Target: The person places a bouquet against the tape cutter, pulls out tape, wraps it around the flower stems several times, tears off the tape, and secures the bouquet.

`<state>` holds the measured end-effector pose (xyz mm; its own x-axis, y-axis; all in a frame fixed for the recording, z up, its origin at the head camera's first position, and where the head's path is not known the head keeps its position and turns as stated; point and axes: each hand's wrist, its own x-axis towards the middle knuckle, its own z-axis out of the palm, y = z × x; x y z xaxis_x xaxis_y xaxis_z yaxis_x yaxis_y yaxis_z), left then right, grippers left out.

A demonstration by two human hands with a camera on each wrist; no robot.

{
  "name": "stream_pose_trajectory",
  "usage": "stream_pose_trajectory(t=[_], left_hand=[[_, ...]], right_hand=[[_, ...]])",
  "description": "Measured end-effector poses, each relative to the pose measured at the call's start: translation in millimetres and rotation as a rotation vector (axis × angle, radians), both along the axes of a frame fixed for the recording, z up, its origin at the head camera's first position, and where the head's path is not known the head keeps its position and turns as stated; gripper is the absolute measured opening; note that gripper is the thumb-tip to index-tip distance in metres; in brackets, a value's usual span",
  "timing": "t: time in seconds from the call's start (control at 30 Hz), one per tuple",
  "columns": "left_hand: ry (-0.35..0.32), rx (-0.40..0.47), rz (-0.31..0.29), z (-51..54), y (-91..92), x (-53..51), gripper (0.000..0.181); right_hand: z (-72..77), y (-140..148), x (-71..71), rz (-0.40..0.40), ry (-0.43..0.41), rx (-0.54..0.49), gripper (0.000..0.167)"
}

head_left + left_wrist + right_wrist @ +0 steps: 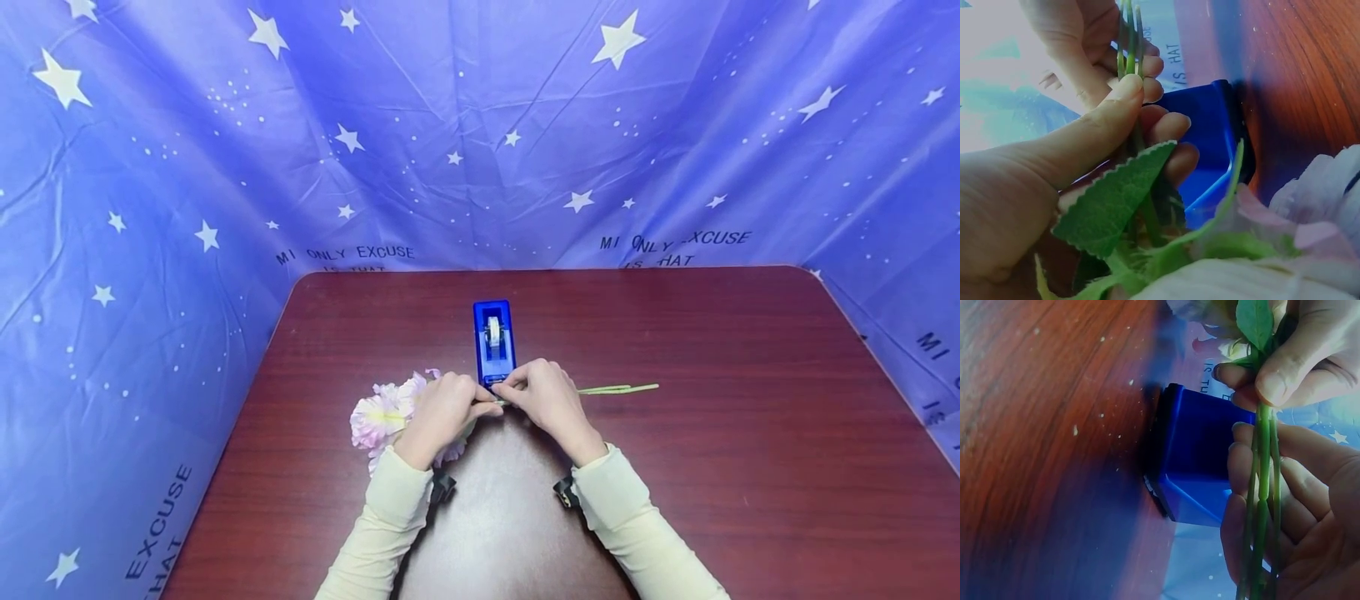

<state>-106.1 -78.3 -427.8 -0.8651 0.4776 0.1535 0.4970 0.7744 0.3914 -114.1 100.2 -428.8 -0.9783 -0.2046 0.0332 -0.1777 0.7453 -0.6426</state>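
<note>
In the head view, pink-white artificial flowers [378, 421] lie beside and partly behind my left hand [442, 412]. That hand pinches their green stems [1264, 481] between thumb and fingers, just past a serrated leaf [1110, 200]. My right hand [547, 400] is close beside it. Its fingers curl behind the stems, which run across them in the right wrist view; the stem ends [630, 387] stick out to the right. A blue tape dispenser [497, 367] with a tape roll [492, 332] stands just beyond both hands. Whether tape is between the fingertips is unclear.
A dark red wooden table [750, 433] spreads around the hands, with a bright glare at its near middle. A blue-purple curtain [465, 125] with white stars hangs behind and at the sides. Dark wrist devices [442, 487] sit under both pale cuffs.
</note>
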Motion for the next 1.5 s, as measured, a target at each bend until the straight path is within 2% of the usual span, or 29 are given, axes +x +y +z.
stream_pose_trajectory(t=[0.17,0.57,0.9,1.1,1.2,1.5], left_hand=[[0.002,-0.005,0.022,-1.4,0.7,0.8,0.015],[-0.006,0.011,0.039,-5.1,1.8,0.1,0.015],[0.030,0.021,0.036,-3.9,3.5,-0.9,0.014],[0.033,-0.045,-0.010,-11.3,7.8,0.4,0.010],[0.023,-0.062,-0.012,-14.4,9.9,1.8,0.010],[0.034,-0.030,0.010,-12.1,13.6,3.7,0.011]], right_hand=[[-1.0,-1,1.3,0.009,0.039,0.039,0.016],[-4.1,-1,1.4,0.014,0.078,0.042,0.016],[-3.9,-2,0.6,0.004,0.115,0.039,0.014],[-19.1,2,3.0,0.039,0.077,0.041,0.015],[-25.0,5,4.6,0.050,0.057,0.022,0.016],[-21.0,10,5.1,0.052,0.063,-0.020,0.013]])
